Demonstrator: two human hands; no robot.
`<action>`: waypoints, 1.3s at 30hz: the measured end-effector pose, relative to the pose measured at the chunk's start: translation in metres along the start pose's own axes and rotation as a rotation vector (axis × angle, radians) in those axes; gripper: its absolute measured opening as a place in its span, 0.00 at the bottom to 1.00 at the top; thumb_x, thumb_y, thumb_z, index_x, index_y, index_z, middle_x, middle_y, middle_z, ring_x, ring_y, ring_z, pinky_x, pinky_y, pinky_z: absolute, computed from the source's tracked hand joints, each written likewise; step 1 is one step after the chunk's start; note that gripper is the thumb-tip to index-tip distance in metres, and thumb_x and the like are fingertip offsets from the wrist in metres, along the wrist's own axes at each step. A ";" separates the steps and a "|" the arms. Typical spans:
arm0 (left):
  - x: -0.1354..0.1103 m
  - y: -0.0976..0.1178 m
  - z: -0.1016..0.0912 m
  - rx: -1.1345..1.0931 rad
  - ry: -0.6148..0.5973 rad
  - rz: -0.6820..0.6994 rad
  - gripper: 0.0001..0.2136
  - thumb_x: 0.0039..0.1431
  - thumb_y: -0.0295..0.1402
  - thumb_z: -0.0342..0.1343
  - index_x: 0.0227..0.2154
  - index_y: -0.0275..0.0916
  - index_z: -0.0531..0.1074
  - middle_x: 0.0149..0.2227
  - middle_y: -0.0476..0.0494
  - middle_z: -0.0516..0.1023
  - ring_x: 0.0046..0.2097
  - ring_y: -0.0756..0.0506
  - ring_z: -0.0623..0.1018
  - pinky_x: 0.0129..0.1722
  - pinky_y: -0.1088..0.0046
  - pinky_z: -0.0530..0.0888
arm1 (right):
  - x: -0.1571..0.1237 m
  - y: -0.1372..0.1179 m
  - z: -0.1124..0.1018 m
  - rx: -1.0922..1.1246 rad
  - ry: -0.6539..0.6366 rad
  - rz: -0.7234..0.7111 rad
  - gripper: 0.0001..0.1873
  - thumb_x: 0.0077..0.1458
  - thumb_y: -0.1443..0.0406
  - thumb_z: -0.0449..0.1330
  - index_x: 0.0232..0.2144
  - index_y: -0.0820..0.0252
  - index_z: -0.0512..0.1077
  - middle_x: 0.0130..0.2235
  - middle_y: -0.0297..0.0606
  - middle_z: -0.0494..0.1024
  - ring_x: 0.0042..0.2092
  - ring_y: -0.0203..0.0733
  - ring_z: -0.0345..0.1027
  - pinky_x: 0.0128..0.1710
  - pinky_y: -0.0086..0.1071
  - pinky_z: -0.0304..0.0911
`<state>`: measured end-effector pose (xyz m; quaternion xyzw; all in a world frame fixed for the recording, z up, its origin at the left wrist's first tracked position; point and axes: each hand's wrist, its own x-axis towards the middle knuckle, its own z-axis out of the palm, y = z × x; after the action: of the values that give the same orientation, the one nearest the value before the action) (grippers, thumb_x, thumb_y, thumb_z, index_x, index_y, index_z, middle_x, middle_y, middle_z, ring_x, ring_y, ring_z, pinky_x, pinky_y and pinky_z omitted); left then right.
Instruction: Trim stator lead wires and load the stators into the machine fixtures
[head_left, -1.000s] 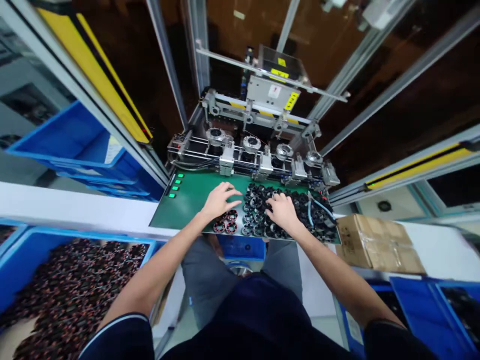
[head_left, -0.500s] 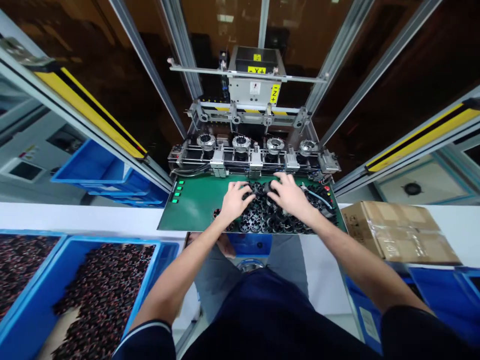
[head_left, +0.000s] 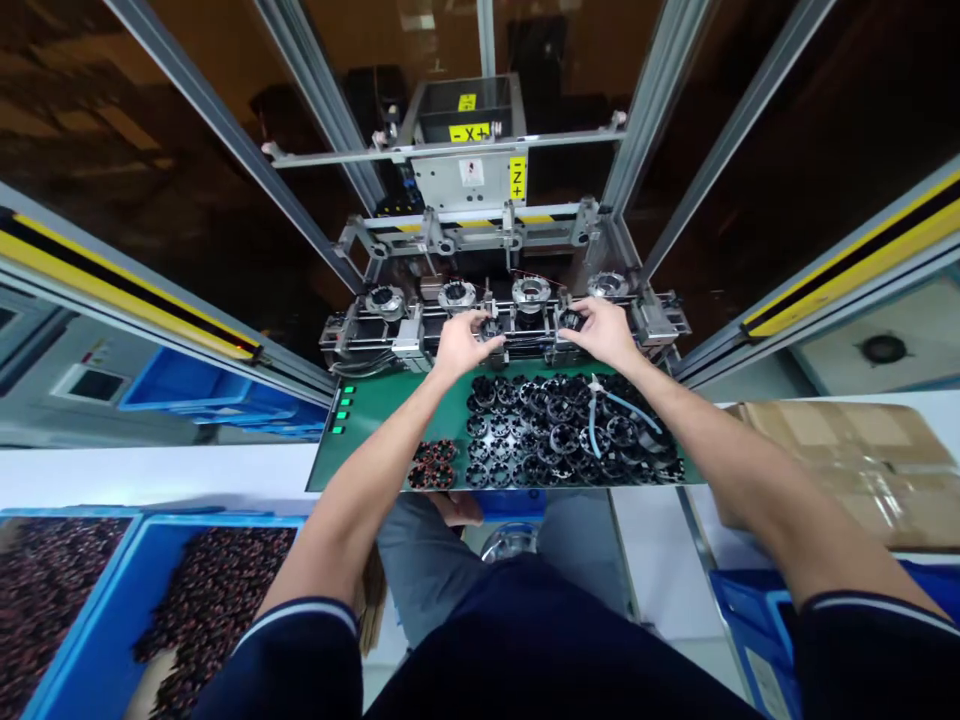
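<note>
My left hand [head_left: 459, 345] pinches a black stator core [head_left: 491, 328], a toothed ring, at the front of the machine. My right hand [head_left: 606, 332] grips another black ring-shaped core [head_left: 571, 320] a little to its right. Both hands are just below the row of round metal holders; one holder [head_left: 531, 291] sits between them, another [head_left: 457, 294] beyond my left hand. Many similar black cores [head_left: 564, 437] lie in rows and heaps on the green bench top [head_left: 390, 410]. Cores with reddish parts [head_left: 433, 465] form a small group near the front edge.
Blue-handled pliers [head_left: 596, 420] lie on the heaped cores. Metal posts and yellow-black light bars [head_left: 127, 290] flank the machine. Blue bins [head_left: 120, 600] of small dark-red parts stand at left, a taped cardboard box [head_left: 847, 460] at right. Green lit buttons [head_left: 342, 415] line the bench's left side.
Both hands have moved forward from the heap of cores to the machine's front, each now with a core in its fingers. The view has shifted slightly; the pliers and reddish cores show more fully.
</note>
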<state>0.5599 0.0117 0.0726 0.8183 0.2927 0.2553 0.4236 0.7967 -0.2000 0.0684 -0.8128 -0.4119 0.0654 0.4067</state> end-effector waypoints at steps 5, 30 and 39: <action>-0.005 -0.007 0.000 -0.031 0.029 -0.035 0.21 0.51 0.38 0.83 0.48 0.43 0.87 0.45 0.41 0.89 0.52 0.35 0.84 0.64 0.57 0.80 | -0.008 0.015 -0.004 0.012 0.045 0.013 0.30 0.50 0.54 0.77 0.53 0.63 0.86 0.53 0.52 0.87 0.58 0.64 0.82 0.69 0.60 0.73; -0.180 0.156 -0.071 -1.024 -0.419 -0.169 0.34 0.52 0.50 0.89 0.57 0.42 0.87 0.40 0.49 0.81 0.28 0.56 0.70 0.27 0.80 0.73 | -0.196 -0.177 -0.111 1.264 -0.484 0.163 0.37 0.59 0.53 0.82 0.64 0.49 0.74 0.54 0.39 0.83 0.28 0.28 0.66 0.21 0.23 0.58; -0.191 0.169 -0.066 -1.019 -0.556 -0.175 0.31 0.50 0.52 0.90 0.52 0.41 0.89 0.38 0.51 0.82 0.25 0.58 0.69 0.24 0.81 0.73 | -0.219 -0.170 -0.109 1.162 -0.452 0.030 0.26 0.71 0.52 0.78 0.64 0.45 0.76 0.56 0.39 0.85 0.25 0.24 0.67 0.22 0.20 0.61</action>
<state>0.4268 -0.1645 0.2162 0.5205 0.0773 0.1036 0.8440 0.5972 -0.3688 0.2121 -0.4307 -0.3734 0.4547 0.6843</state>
